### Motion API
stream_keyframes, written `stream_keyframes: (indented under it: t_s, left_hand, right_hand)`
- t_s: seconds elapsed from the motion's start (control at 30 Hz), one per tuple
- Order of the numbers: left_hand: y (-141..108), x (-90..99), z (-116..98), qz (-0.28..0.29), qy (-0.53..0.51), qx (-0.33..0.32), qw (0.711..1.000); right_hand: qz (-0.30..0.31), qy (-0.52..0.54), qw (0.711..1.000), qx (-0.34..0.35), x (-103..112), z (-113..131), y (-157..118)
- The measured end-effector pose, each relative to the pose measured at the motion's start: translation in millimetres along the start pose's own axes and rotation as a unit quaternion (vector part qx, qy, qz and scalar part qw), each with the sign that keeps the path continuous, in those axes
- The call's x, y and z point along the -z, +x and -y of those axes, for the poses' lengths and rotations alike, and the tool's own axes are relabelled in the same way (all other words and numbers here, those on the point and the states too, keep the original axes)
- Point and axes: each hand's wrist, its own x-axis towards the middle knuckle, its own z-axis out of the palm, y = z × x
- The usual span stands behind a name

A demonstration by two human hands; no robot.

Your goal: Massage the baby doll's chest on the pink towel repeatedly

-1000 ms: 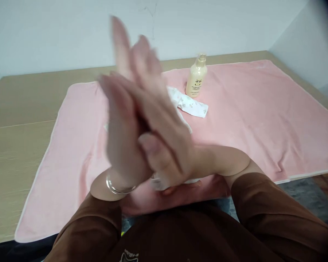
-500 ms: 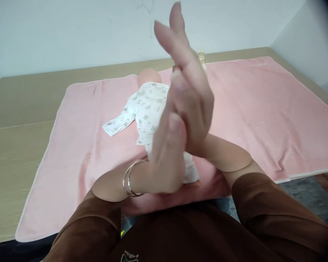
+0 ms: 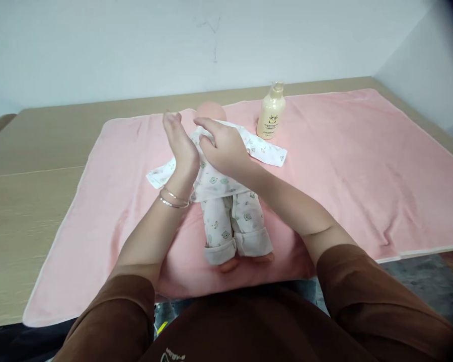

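A baby doll in a white printed top and trousers [image 3: 217, 216] lies with its head [image 3: 210, 109] away from me and its feet toward me. Above its upper body I hold my left hand [image 3: 181, 143], fingers extended upward and palm turned inward, with silver bangles at the wrist. My right hand [image 3: 226, 146] is over the doll's chest or back, fingers and thumb pointing left. A small gap shows between the two hands, and neither holds anything. Part of the doll's top is hidden behind them; which way its face points cannot be seen.
A pink blanket [image 3: 347, 166] lies under the doll, over a wooden table [image 3: 18, 211]. Right of the doll's head stands a cream pump bottle [image 3: 272, 113] with a printed label. Behind the table is a pale wall [image 3: 117, 55].
My hands were pressed together, raised close to the camera. Now they have separated and lowered toward the doll, revealing the bottle, the right sleeve and the legs.
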Motion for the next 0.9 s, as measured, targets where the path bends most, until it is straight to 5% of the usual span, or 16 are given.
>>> stream_keyframes:
  t_s: [0.17,0.33,0.47,0.6,0.73,0.9]
  left_hand:
    - [5.9,-4.2,54.3,0.056,0.060,-0.042,0.996]
    - [-3.0,-3.3,63.7,0.045,0.071,-0.087,0.993]
    - [-3.0,-5.6,67.1,0.022,0.073,-0.044,0.996]
    - [-1.9,-6.7,70.6,0.023,0.063,-0.039,0.997]
    - [-0.1,-6.1,74.1,0.013,0.057,-0.031,0.998]
    - [0.2,-6.1,73.7,0.028,0.064,-0.036,0.997]
  right_hand:
    - [0.090,-0.042,0.995,0.022,-23.0,-30.5,16.4]
    - [0.132,-0.065,0.989,0.035,-22.5,-60.2,28.5]
    - [0.157,-0.087,0.982,-0.063,-21.2,-87.2,39.6]
    - [0.123,-0.141,0.977,-0.104,-29.0,-71.8,28.9]
    - [0.130,-0.183,0.974,0.018,-39.8,-40.3,12.0]
    - [0.163,-0.127,0.978,0.043,-31.8,-60.1,26.5]
